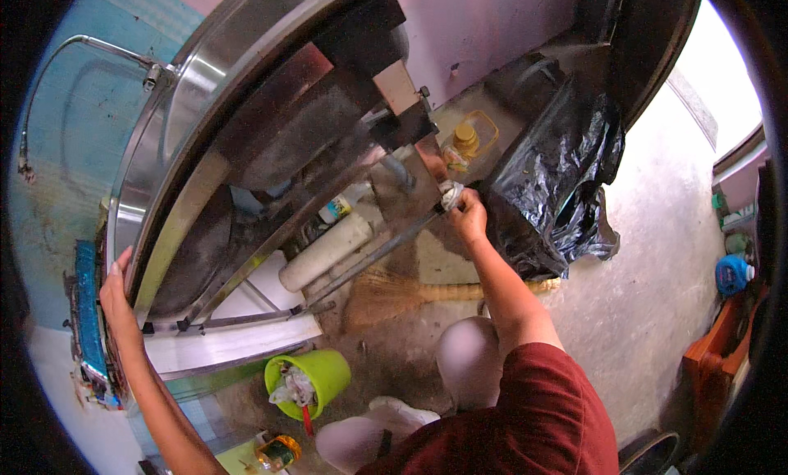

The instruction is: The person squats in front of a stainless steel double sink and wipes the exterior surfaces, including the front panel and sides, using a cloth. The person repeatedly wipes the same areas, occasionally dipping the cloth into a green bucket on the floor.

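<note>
Under the stainless steel sink (pixel 203 75), my right hand (pixel 469 215) grips a crumpled whitish cloth or wad (pixel 452 194), pressed against the lower end of a metal leg (pixel 432 158) where a dark crossbar (pixel 375 251) joins it. My left hand (pixel 118 287) rests on the sink unit's near left rim, its fingers partly hidden behind the edge. A yellow-capped plastic bottle (pixel 465 139) stands just beyond the leg. Below the sink lie a white cylinder (pixel 326 251) and a labelled bottle (pixel 335 208).
A black plastic bag (pixel 542 186) lies right of my right hand. A straw broom (pixel 381 296) is on the floor. Nearer me are a lime-green bin (pixel 332 376) and an amber bottle (pixel 280 453). A blue bottle (pixel 732 275) and wooden furniture (pixel 714 358) stand at the right.
</note>
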Demonstrator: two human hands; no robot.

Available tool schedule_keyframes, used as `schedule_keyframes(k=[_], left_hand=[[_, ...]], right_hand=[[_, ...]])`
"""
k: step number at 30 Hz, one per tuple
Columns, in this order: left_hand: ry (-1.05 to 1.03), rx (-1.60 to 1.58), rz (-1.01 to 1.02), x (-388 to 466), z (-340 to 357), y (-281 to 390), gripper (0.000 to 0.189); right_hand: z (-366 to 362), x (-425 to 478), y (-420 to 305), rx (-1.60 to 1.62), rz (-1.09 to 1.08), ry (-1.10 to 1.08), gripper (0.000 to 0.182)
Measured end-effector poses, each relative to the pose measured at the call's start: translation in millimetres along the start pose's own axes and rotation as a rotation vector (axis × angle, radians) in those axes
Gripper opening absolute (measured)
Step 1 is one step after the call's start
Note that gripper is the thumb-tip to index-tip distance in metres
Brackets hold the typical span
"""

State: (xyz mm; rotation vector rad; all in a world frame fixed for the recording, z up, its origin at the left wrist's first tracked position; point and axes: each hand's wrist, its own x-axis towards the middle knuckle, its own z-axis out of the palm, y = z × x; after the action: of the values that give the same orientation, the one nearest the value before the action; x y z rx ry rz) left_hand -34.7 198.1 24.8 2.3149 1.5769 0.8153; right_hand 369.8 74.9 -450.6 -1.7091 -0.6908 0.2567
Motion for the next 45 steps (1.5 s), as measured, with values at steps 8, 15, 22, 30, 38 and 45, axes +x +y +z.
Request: schedule_keyframes(k=[8,15,22,30,38,45], left_hand=[[0.009,-0.029,0.035,0,3,-1,0.051],[0.01,-0.099,0.063,-1,7,-4,0.049],[0.051,-0.003,0.11,3,7,-6,0.045],[0.16,0.139,0.091,-6,7,-8,0.046],[0.428,0.365,0.193,-12,13,-4,0.036],[0.257,-0.383,0.444,-128,82,50,0.036]], right_hand=[[9,15,21,0.128,0.252,-0.065,0.014],[-9,27,-72,0.119,-0.048,0.134,0.01],[-40,48,-188,0.199,-0.12,0.175,0.017],[-97,15,-266,1.27,0.265,-0.366,0.024],[-86,-34,-320,1.83,0.446,-0.848,0.053],[-72,-71,-333,1.714,0.618,-0.875,0.051]])
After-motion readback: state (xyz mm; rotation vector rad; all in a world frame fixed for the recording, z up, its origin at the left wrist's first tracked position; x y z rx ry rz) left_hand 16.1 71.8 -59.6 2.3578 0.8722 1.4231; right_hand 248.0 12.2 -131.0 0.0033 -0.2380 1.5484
